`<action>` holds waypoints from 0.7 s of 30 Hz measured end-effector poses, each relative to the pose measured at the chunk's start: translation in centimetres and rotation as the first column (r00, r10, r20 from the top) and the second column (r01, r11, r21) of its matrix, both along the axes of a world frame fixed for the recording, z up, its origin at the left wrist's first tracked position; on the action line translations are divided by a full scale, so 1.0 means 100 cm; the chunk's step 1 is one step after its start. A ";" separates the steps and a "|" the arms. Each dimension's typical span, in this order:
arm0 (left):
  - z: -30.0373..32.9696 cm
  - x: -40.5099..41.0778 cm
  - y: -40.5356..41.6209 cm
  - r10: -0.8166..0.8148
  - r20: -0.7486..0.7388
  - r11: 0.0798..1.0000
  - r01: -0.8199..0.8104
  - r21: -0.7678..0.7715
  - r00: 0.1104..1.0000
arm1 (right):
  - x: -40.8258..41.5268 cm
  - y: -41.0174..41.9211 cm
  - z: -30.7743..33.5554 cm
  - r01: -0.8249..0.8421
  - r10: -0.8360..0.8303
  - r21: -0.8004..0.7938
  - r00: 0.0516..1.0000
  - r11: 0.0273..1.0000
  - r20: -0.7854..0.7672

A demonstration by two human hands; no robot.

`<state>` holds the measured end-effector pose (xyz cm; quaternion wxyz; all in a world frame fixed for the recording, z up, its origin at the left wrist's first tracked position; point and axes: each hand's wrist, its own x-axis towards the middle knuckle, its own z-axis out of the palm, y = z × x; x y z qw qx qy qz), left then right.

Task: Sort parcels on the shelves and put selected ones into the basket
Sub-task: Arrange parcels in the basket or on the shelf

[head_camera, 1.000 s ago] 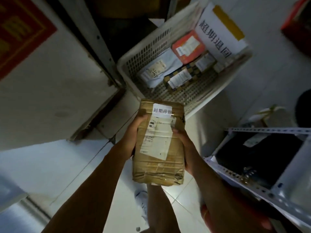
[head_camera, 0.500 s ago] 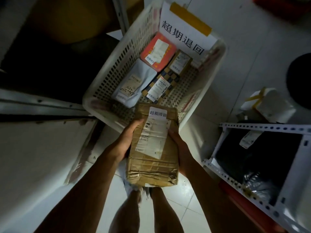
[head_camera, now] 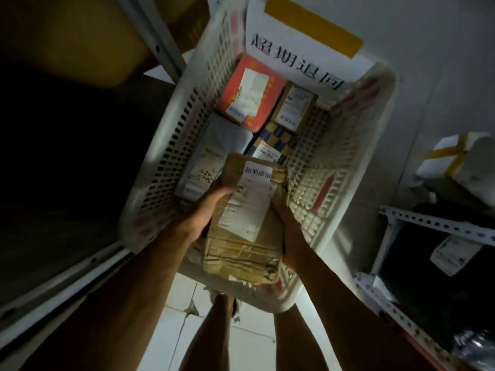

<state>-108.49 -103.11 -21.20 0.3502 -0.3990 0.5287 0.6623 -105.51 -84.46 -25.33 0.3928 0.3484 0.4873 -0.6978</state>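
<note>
A brown taped cardboard parcel (head_camera: 241, 245) with a white shipping label hangs over the near end of the white plastic basket (head_camera: 345, 162). My left hand (head_camera: 206, 210) grips its left side with the thumb on the label. My right hand (head_camera: 290, 231) grips its right edge. Inside the basket lie a red parcel (head_camera: 250, 92), a grey bag parcel (head_camera: 214, 151), a small brown box (head_camera: 294, 105) and a checkered box (head_camera: 278, 140). A white paper sign (head_camera: 297, 60) with black characters is fixed to the basket's far wall.
A white metal shelf frame (head_camera: 439, 226) stands at the right with dark bagged parcels on it. A white parcel with yellow tape (head_camera: 455, 162) lies on the floor beyond it. A dark shelf and a yellow box (head_camera: 80, 41) are at the left. My legs stand on white tiles below.
I have stepped closer to the basket, and both hands have carried the brown parcel forward from in front of the rim to over the basket's near end.
</note>
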 end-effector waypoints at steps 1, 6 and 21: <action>-0.011 -0.005 -0.003 -0.010 0.002 1.000 0.010 0.007 1.000 | -0.005 -0.003 -0.012 0.002 -0.002 -0.019 1.000 1.000 -0.018; -0.045 -0.025 -0.017 -0.024 -0.023 1.000 0.024 0.003 0.999 | -0.024 -0.011 -0.043 -0.033 0.033 0.004 0.995 0.999 -0.093; -0.061 -0.110 -0.055 -0.133 -0.290 0.990 0.114 -0.082 0.948 | -0.122 -0.041 -0.068 0.041 -0.023 0.083 0.977 0.996 -0.210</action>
